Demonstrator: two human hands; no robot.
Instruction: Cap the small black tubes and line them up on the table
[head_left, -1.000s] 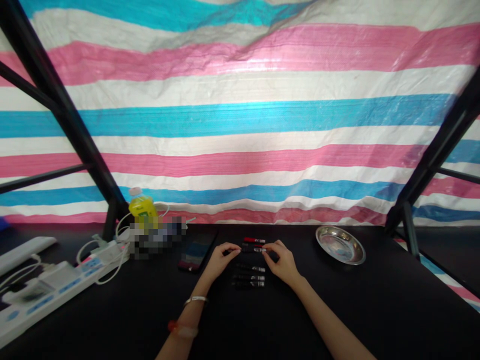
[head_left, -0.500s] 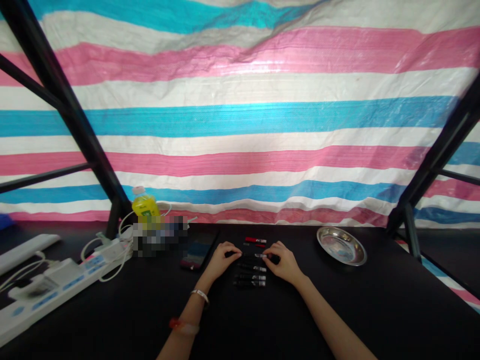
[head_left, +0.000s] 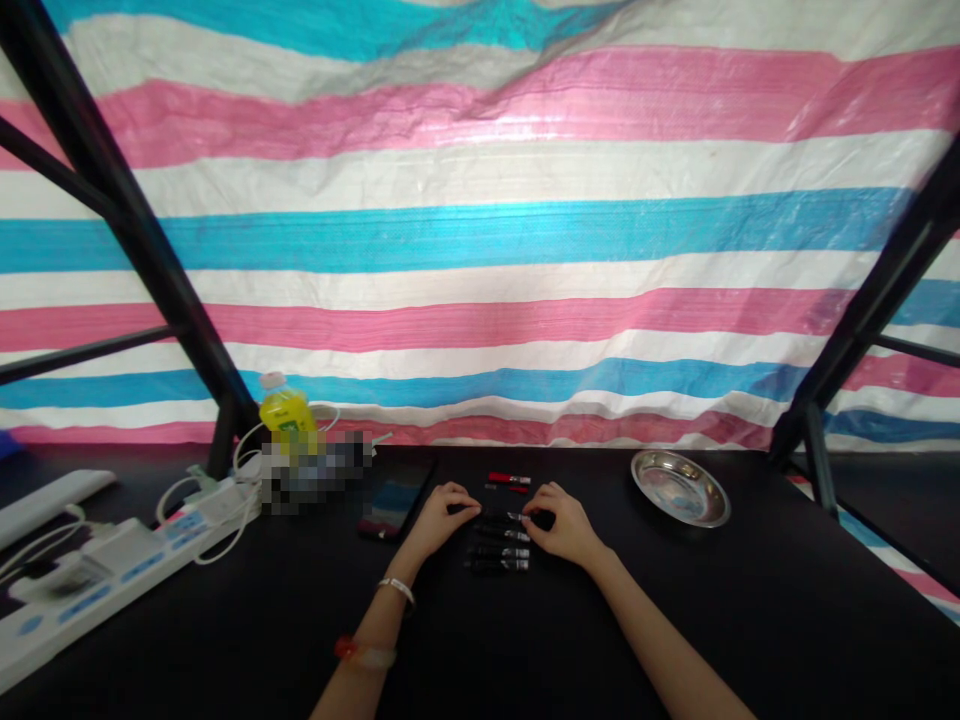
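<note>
1. Two bare hands face each other over one black pen [head_left: 501,516], which spans the gap between them. The right hand [head_left: 526,517] has its grip narrow, thumb and fingertips pinched on the pen's pale-marked end.
2. The left hand [head_left: 478,508] also has thumb and fingertips drawn close together, by the opposite, dark end. Black against black, I cannot tell whether this grip holds that end or sits just beside it.
3. The pen's long axis runs crosswise, from one hand to the other, so it lies to the left of the right grip and to the right of the left one. The right hand is the nearer, being in contact.
4. Three more black pens [head_left: 501,551] lie just on the near side, roughly parallel, in a column with their pale marks to the right.
5. Beyond the held pen lie a red pen [head_left: 509,478] and a thin dark-and-red piece [head_left: 517,490], both crosswise too.
6. A phone [head_left: 392,500] lies left of the left hand; a shallow metal dish [head_left: 679,502] stands well apart on the right.
7. All rest on a flat black worktop [head_left: 480,650]. A power strip [head_left: 135,575] and yellow bottle [head_left: 289,412] are at left; a striped sheet [head_left: 480,240] hangs behind.
</note>
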